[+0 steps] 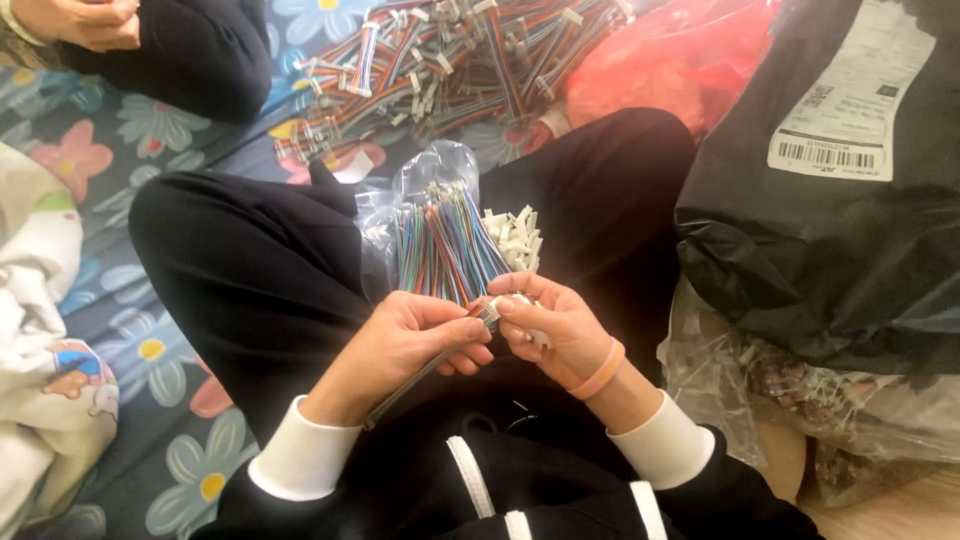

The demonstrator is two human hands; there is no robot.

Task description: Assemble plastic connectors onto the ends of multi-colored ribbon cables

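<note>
Your fingertips are meeting right over your lap: left hand (415,340) is pinched around a flat ribbon cable (425,368) that trails back down toward your wrist, and right hand (555,325) has thumb and fingers closed on a small white connector (505,305) at the cable's tip. Looks to me like you're in the middle of seating the cable end into that plug, so the tricky bit is probably lining the end up square and pressing straight in without bending anything. The cable itself looks thin, flat and dark from this angle, with a metal-looking end; can't make out its pins. Just past your hands, resting between your knees, there's a clear plastic bag (440,170) with a bundle of rainbow wires (445,245) and a little heap of white plugs (515,238) beside it. Farther out on the flowery mat (150,350) sits a big pile of finished-looking colourful cables (440,60), a black bag (820,230) is off to your right, and someone else's hand (85,22) is up in the corner.
</note>
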